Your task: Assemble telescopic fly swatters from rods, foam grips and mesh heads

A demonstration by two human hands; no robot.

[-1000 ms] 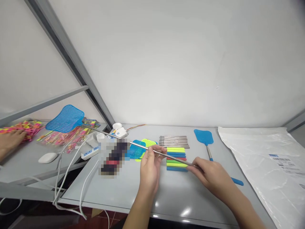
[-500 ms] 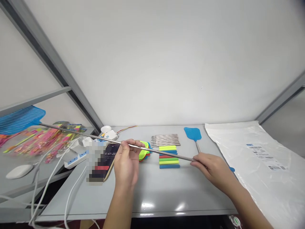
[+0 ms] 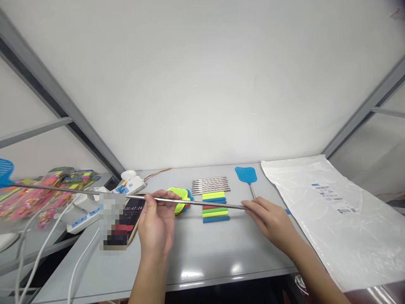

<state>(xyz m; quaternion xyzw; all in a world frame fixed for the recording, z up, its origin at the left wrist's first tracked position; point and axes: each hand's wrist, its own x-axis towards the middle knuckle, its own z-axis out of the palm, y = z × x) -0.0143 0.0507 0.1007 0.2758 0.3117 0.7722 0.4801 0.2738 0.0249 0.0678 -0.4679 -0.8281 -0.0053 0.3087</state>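
Swatter head point(image 3: 5, 172): carried farther left since the earlier frame, now cut off by the picture's edge.
Steel rod point(image 3: 205, 204): held nearly level above the worktop point(image 3: 202, 259), supported at two spots, apparently for balance.
Left hand point(image 3: 158, 221): rod pinched between thumb and fingers, seemingly steadied.
Right hand point(image 3: 265, 217): rod's end gripped by curled fingers, likely as anchor.
Coloured tubes point(image 3: 215, 215): laid side by side, presumably for easy reach.

From afar I see a white wall point(image 3: 196, 114) behind the glossy grey counter point(image 3: 202, 251), with metal posts point(image 3: 63, 103) on both sides.
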